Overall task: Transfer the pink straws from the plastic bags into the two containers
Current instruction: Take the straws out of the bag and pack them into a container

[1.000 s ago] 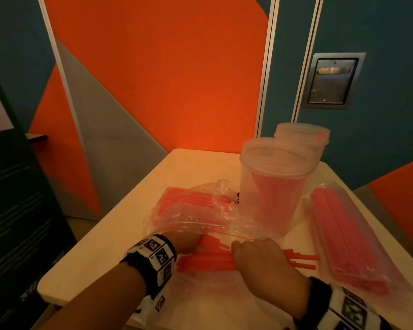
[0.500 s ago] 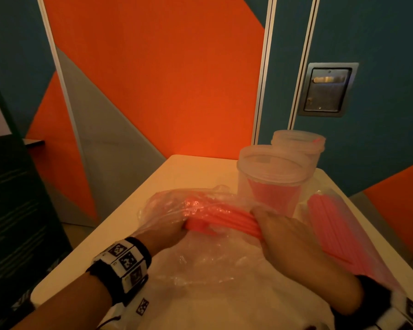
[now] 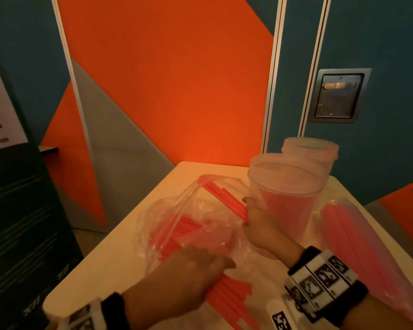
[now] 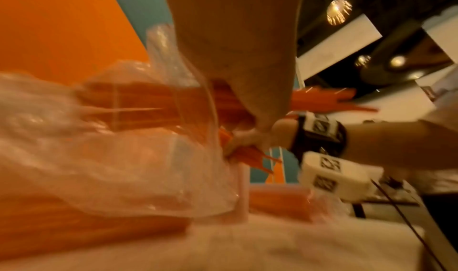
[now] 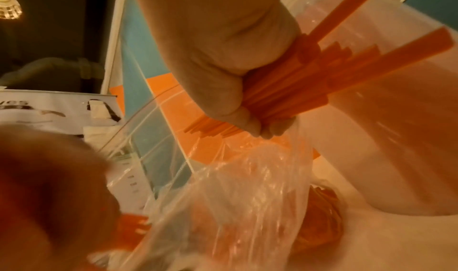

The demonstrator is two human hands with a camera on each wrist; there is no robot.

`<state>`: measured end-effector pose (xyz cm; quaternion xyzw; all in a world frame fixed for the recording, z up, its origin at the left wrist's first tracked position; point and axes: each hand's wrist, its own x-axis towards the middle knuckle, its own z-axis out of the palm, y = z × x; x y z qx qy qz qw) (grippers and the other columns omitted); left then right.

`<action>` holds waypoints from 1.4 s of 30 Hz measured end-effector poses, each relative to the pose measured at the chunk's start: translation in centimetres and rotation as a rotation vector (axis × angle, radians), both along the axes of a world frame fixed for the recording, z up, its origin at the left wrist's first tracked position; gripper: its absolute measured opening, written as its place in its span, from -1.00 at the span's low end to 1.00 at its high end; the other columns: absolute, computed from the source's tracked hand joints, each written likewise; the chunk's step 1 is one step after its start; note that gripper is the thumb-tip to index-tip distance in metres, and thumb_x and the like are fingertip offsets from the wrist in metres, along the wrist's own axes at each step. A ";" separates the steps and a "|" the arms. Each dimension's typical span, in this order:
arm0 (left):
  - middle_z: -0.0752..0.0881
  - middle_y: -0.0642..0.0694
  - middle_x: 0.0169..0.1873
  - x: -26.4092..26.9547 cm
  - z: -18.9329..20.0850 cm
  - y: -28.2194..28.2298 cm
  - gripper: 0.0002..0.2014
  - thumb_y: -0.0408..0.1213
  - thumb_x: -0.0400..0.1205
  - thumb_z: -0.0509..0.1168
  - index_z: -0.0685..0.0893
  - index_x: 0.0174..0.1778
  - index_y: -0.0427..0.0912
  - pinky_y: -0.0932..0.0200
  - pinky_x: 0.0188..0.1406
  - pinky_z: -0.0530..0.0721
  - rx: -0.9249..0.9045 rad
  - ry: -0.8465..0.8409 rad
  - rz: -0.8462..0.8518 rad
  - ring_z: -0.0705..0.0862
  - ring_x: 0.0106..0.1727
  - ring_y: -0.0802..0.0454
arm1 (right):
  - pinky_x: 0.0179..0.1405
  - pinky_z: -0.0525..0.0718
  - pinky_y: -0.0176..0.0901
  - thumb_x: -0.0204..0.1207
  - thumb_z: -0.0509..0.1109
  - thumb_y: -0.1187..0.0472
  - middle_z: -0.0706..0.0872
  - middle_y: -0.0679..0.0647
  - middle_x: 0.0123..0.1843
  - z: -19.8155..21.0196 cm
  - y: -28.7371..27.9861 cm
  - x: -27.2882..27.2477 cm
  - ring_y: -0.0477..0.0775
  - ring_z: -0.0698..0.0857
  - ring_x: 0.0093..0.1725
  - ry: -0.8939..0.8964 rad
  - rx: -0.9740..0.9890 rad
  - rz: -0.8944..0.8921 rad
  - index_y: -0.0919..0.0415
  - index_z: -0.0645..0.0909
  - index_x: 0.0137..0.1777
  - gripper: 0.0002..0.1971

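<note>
The right hand (image 3: 260, 225) has lifted a bundle of thin pink plastic straws (image 3: 227, 198) out of the crumpled clear plastic bag (image 3: 188, 225), fingers (image 5: 270, 130) clamped around it, just beside the tall translucent container (image 3: 284, 186). The left hand (image 3: 188, 270), fingers curled, now holds more straws low on the desk (image 3: 105, 265). Insertion seems next.

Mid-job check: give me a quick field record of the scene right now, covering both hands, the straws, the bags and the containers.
right hand: grips a bundle of pink straws, drawn from the open bag toward the near container
left hand: holds more straws at the open bag's mouth
near container: upright, open, some straws inside
far container: behind the near one, contents unclear
second bag: lies to the right on the table, full of straws
</note>
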<state>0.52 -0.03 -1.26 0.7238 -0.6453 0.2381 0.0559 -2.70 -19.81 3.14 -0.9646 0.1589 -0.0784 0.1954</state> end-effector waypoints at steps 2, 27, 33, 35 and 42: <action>0.67 0.17 -0.45 0.8 -3.4 -0.7 -0.47 -0.05 0.36 0.33 0.53 0.29 0.04 0.40 -0.44 0.58 0.178 -0.056 0.145 0.61 -0.47 0.25 | 0.06 0.61 -0.05 0.56 0.23 0.22 0.63 0.23 0.23 0.2 0.5 0.2 0.27 0.63 0.19 0.100 -0.075 0.071 0.17 0.33 0.36 -0.63; 0.59 0.03 -0.54 -0.7 3.5 -5.1 -0.72 -0.05 0.56 0.28 0.56 -0.27 -0.22 0.39 -0.37 0.61 -0.749 1.344 0.094 0.60 -0.45 0.19 | -0.34 0.68 -0.28 0.55 0.36 0.26 0.73 -0.02 -0.22 -1.7 1.8 -4.7 -0.13 0.73 -0.31 -0.486 0.929 0.169 0.10 0.51 0.22 -0.73; 0.75 -0.21 -0.03 -1.9 1.0 -7.4 -0.62 0.00 0.50 0.27 0.63 0.08 -0.20 0.01 0.08 0.75 -0.954 1.519 0.062 0.75 0.03 -0.05 | 0.04 0.64 -0.45 0.57 0.31 0.12 0.70 -0.19 0.20 -5.4 4.2 -3.1 -0.30 0.68 0.17 -0.571 0.999 0.159 -0.10 0.43 0.39 -0.60; 0.75 -0.23 0.02 -2.1 0.1 -7.7 -0.60 0.02 0.50 0.28 0.62 0.12 -0.17 -0.04 0.14 0.72 -0.938 1.567 0.065 0.73 0.10 -0.12 | -0.04 0.59 -0.56 0.59 0.26 0.11 0.66 -0.26 0.18 -6.3 4.2 -3.1 -0.43 0.65 0.12 -0.547 1.000 0.162 -0.16 0.41 0.32 -0.68; 0.74 -0.02 0.10 -2.2 -1.2 -8.0 -0.30 -0.01 0.20 0.55 0.48 0.27 0.05 0.35 -0.15 0.68 -0.824 1.702 0.013 0.75 0.06 0.14 | -0.02 0.51 -0.63 0.63 0.24 0.18 0.56 -0.13 0.13 -7.4 3.8 -3.7 -0.57 0.56 0.07 -0.479 0.836 0.276 -0.03 0.36 0.23 -0.78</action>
